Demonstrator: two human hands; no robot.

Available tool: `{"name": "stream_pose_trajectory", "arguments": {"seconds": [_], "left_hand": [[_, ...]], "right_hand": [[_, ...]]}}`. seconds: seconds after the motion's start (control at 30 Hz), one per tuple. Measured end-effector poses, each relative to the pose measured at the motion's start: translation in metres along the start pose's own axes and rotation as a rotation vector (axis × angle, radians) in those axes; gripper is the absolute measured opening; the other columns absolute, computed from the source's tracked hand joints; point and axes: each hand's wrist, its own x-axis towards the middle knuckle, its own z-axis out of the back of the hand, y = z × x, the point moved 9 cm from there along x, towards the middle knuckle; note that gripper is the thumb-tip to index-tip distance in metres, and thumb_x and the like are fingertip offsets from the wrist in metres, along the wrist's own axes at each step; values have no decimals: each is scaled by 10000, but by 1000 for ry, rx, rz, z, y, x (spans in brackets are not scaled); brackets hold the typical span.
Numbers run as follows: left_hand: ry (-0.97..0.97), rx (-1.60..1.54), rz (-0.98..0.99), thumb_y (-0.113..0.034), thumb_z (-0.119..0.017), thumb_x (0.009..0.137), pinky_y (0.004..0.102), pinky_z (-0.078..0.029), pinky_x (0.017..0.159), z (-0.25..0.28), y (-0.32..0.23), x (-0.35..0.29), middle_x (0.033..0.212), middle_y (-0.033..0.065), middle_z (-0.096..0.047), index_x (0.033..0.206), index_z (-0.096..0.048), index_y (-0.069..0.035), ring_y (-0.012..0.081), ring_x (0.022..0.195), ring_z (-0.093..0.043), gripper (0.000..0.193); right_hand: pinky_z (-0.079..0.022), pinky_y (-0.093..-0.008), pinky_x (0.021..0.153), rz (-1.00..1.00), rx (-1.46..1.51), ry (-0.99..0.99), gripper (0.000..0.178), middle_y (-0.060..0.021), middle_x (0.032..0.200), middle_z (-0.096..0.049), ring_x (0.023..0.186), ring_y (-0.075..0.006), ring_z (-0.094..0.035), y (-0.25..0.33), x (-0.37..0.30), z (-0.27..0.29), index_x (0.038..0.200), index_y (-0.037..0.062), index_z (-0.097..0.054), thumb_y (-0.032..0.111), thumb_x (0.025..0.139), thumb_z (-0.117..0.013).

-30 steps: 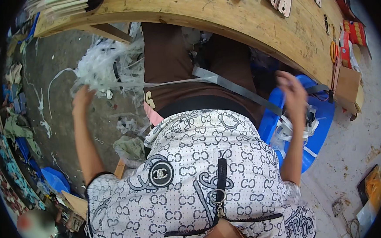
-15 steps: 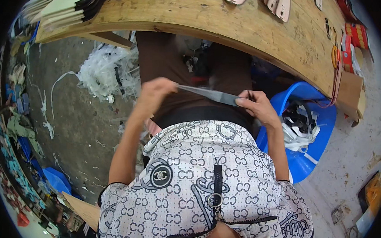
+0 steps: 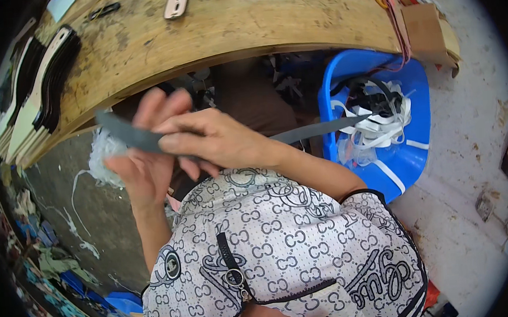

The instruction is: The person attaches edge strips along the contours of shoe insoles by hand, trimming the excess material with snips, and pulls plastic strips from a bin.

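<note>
A long dark grey strip [image 3: 308, 133] of flexible material runs across in front of my body. My right hand [image 3: 218, 138] pinches it between thumb and fingers near its broader left part. From there one end trails right, under my right forearm, to above the blue tub. The other end curves up to the left, past my left hand. My left hand [image 3: 150, 170] is palm up behind the strip, its fingers apart and slightly blurred. The strip lies across its palm, and the right hand partly covers it.
A blue tub [image 3: 408, 166] with white and black strips stands at the right. Black and cream curved pieces [image 3: 43, 93] are stacked at the wooden table's [image 3: 246, 34] left end. A cardboard box [image 3: 423, 29] is at far right. White scraps [image 3: 104, 159] lie on the floor.
My view has shifted rightward. My right hand has moved left across to my left hand with the strip. The left hand has let go of its end and spread its fingers.
</note>
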Motion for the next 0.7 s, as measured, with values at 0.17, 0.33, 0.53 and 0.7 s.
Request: {"name": "stream_pose_trajectory", "arguments": {"seconds": [0.17, 0.33, 0.53, 0.7], "left_hand": [[-51, -364, -320, -243, -435, 998, 209, -279, 477, 52, -83, 18, 563, -49, -257, 854, -512, -51, 50, 486, -250, 253], [-493, 144, -642, -226, -436, 983, 255, -224, 473, 214, -263, -67, 573, -26, -208, 816, -419, -38, 101, 484, -202, 252], [-467, 2503, -608, -138, -373, 969, 353, -463, 687, 356, -361, -139, 784, 94, -567, 1062, -525, 37, 244, 795, -565, 250], [-520, 2403, -427, -146, -407, 942, 343, -448, 892, 450, -451, -166, 1084, 79, -617, 1134, -569, -21, 262, 1026, -552, 281]], "right_hand": [[-404, -285, 437, 68, -542, -12, 311, -61, 551, -557, 436, -121, -528, 5, -31, 27, 944, 33, -640, 339, 902, -599], [-392, -257, 432, -244, -866, -228, 294, -20, 503, -535, 459, -106, -544, 6, -156, 120, 767, 48, -631, 327, 818, -704], [-369, -212, 464, -606, -691, -732, 214, 10, 567, -546, 503, -49, -486, 27, -271, 179, 752, 26, -664, 213, 855, -639], [-366, -214, 589, 54, -1059, -1340, 177, 20, 708, -587, 674, -49, -487, 79, -338, 231, 823, 22, -653, 163, 901, -581]]}}
